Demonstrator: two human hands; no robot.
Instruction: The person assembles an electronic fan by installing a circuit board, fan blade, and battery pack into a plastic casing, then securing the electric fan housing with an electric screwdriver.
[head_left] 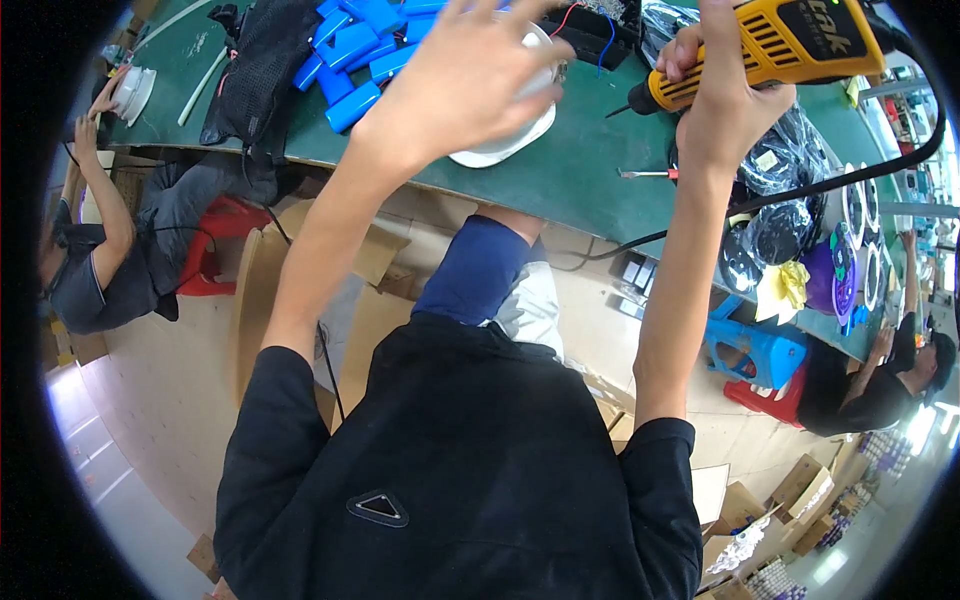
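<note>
A yellow and black corded power drill [765, 50] is gripped in my right hand [725, 100], raised over the green bench. Its thin dark bit points left, toward my other hand. My left hand [470, 80] is over a white rounded housing [500, 150] near the bench edge, its fingers spread and slightly blurred. The hand covers much of the housing, and I cannot tell whether the fingertips touch it. Left of that hand lies a heap of blue-wrapped battery packs [350, 50]. A screwdriver [648, 174] with a red-tipped handle lies below the drill, partly hidden by my right forearm.
The drill's black cord [850, 178] loops down the right side. Plastic-wrapped black parts [785, 150] and a purple disc [832, 275] crowd the bench at right. A black mesh bag [250, 90] lies at left. Co-workers sit at both sides; a blue stool [755, 345] stands below the bench.
</note>
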